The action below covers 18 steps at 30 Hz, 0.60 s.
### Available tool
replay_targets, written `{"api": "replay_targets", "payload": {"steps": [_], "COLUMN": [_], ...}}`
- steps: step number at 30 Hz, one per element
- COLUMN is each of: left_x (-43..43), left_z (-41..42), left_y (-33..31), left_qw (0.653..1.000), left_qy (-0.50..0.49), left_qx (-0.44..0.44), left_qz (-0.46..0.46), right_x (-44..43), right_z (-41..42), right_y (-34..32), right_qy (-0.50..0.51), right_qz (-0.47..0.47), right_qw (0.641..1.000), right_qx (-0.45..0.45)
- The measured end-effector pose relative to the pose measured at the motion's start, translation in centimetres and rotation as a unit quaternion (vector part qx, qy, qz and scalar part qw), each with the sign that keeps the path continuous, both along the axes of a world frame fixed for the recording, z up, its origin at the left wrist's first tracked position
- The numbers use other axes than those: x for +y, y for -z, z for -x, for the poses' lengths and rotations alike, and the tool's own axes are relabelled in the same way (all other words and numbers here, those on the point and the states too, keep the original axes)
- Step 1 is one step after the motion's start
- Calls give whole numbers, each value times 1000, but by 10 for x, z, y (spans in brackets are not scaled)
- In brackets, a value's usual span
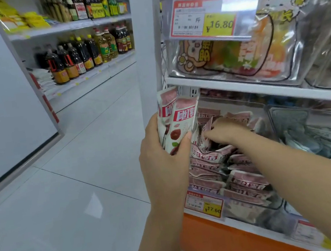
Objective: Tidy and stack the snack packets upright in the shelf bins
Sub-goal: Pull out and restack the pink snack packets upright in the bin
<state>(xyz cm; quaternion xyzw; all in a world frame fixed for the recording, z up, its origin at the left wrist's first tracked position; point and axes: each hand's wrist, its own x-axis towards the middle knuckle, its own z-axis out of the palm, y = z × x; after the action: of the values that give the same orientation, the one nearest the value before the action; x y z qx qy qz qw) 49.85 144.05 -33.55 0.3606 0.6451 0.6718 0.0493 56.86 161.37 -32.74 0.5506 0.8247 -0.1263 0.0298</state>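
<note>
Gathering step: left hand (162,157) gripped two pink packets (177,121) just outside clear bin (253,216); right hand (225,131) fingers (208,134) pinched loose packet (206,125) inside bin. Next, likely: lift, restack upright.

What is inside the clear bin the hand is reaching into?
The clear bin holds pink-and-white snack packets, mostly lying flat in a heap. The right hand pinches one near the back. The bin's floor and anything under the heap are covered.
</note>
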Motion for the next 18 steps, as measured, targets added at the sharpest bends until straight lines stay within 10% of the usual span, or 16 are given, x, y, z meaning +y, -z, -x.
{"api": "replay_targets", "payload": {"steps": [18], "left_x": [-3], "left_z": [5], "left_y": [1], "left_qw": [999], "left_qy": [14], "left_qx": [35], "left_qz": [18], "right_x": [17], "right_z": [-40], "right_y": [-31], "right_qy": [-161], "right_qz": [-26], "right_qw": [978], "right_qx": [128]}}
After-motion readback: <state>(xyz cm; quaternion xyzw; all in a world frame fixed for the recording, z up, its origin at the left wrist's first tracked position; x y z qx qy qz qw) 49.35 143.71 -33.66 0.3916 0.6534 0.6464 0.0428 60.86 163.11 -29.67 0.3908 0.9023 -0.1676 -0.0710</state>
